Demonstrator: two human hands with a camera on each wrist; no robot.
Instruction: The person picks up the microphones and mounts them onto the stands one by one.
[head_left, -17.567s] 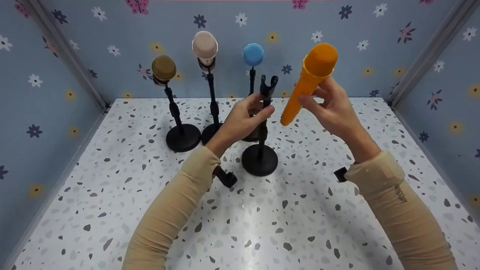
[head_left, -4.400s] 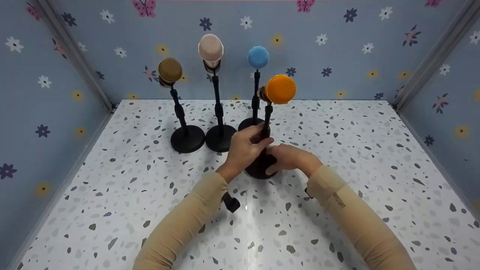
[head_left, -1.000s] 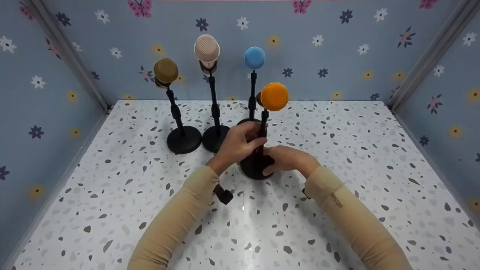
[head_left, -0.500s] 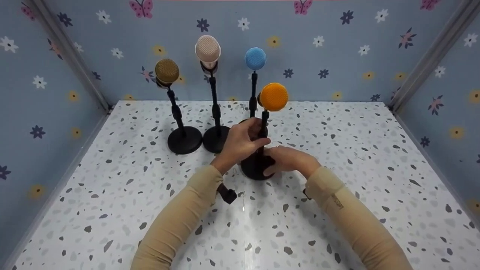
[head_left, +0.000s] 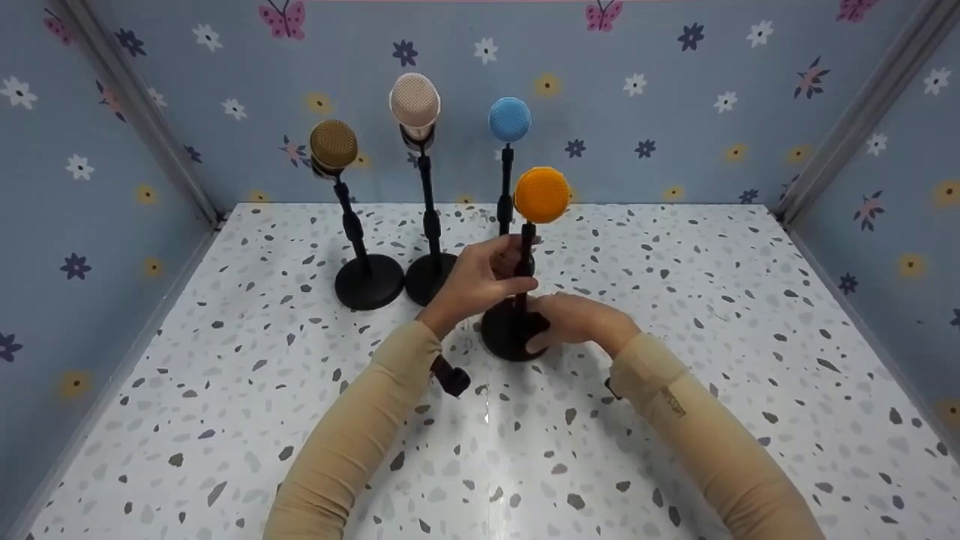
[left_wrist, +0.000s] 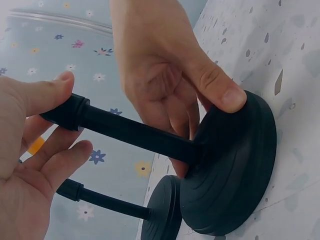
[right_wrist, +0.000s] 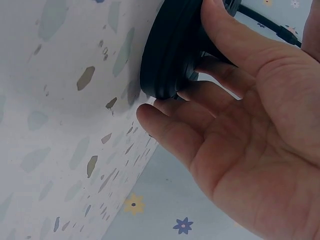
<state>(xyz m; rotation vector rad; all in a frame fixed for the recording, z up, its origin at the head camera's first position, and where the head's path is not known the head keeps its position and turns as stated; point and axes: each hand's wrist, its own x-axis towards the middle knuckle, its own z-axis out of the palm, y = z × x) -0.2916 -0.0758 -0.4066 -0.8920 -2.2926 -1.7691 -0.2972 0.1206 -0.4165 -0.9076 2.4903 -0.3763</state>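
Observation:
An orange microphone (head_left: 541,195) sits atop a black microphone stand (head_left: 504,336), its mesh head facing me. My left hand (head_left: 476,279) grips the collar (left_wrist: 76,112) partway up this stand's pole, thumb in front and fingers curled around it. Down at the round base, my right hand (head_left: 579,321) holds on, its thumb on the rim and its fingers behind, partly hidden by the pole. The right wrist view shows that palm (right_wrist: 250,145) beside the base (right_wrist: 167,55), which stands on the tabletop.
Behind and to the left stand three more black stands, carrying a brown-gold microphone (head_left: 334,144), a pale pink one (head_left: 415,101) and a blue one (head_left: 510,118). The blue one's base is mostly hidden by my left hand. Flower-patterned walls (head_left: 675,112) enclose the speckled table (head_left: 675,255).
The orange microphone went from my right hand onto the stand, and that hand moved to the base. Lately the orange head has turned slightly left and sits a little lower than 4.4 seconds ago.

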